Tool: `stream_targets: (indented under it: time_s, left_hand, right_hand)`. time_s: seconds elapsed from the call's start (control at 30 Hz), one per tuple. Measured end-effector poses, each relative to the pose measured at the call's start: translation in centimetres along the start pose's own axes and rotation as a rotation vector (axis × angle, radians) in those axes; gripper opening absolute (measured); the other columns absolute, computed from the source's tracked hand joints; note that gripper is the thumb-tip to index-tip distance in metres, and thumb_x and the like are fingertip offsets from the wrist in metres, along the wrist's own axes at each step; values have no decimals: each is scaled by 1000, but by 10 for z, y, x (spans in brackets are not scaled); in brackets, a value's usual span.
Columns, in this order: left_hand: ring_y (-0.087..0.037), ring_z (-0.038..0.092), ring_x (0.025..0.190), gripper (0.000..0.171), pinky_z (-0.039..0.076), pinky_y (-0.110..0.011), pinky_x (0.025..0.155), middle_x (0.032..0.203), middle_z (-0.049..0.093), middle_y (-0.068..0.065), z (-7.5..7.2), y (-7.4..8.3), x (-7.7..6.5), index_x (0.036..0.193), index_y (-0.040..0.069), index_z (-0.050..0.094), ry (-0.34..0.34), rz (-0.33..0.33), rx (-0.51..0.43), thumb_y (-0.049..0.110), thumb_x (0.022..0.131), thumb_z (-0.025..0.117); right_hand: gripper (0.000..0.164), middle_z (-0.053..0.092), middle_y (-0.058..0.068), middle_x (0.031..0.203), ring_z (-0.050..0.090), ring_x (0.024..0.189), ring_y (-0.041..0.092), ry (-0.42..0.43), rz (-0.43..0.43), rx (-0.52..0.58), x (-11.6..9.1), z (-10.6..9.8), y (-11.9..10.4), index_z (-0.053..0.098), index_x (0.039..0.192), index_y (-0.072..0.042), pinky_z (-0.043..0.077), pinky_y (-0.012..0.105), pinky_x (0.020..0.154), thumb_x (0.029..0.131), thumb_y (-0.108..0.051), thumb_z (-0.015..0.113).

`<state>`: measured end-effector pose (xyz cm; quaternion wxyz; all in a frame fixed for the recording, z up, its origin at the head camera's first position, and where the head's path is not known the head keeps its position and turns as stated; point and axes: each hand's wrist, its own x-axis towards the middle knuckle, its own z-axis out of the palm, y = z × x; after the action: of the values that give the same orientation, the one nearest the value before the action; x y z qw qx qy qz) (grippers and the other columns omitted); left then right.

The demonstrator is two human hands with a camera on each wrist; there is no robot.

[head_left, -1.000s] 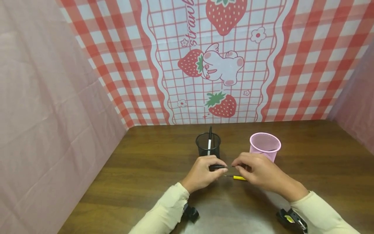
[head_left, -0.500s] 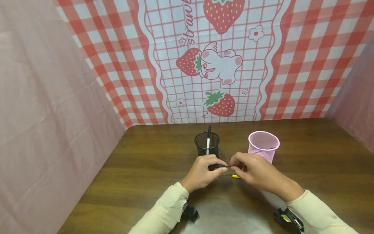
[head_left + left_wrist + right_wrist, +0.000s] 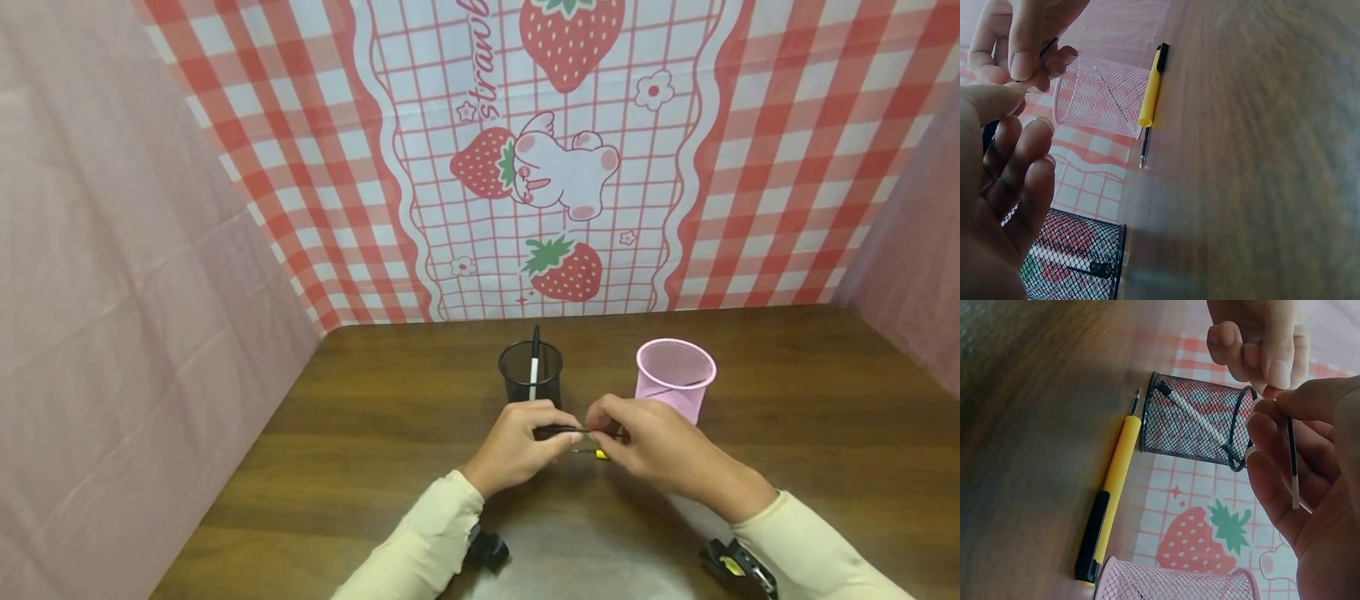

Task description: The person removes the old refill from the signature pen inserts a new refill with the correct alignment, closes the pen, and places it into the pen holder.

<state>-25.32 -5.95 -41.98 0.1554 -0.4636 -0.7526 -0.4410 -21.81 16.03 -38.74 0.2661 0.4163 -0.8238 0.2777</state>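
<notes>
Leftward since a second ago, our right hand (image 3: 667, 442) has edged nearer our left, narrowing the gap between them. Just in front of the black cup (image 3: 516, 393), our left hand (image 3: 510, 446) pinches a dark barrel (image 3: 551, 430). Right of the cup, our right hand pinches a thin refill (image 3: 1292, 450), its long axis sideways, roughly in line with the barrel; we judge that line decisive. Fingertips hide whether they meet. The yellow pen (image 3: 1117, 472), right of the cup on the table (image 3: 360, 475), is mostly covered in the head view.
</notes>
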Motion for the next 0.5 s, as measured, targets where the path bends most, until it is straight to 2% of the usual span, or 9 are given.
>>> stream_targets:
  time_s: [0.17, 0.5]
  left_hand:
    - [3, 52, 69, 7, 50, -17, 59, 77, 63, 5, 0, -1, -1, 97, 8, 77, 10, 15, 23, 10, 91, 75]
    - [2, 53, 70, 7, 48, -14, 63, 81, 65, 7, -4, -1, 0, 96, 9, 77, 50, -27, 36, 14, 91, 75]
  right_hand:
    - [30, 66, -14, 83, 59, 71, -4, -12, 16, 7, 0, 1, -1, 65, 93, -16, 52, 15, 60, 75, 2, 81]
    - [19, 63, -19, 82, 57, 72, -5, -49, 114, -39, -5, -11, 8, 67, 93, -17, 52, 19, 61, 82, -9, 80]
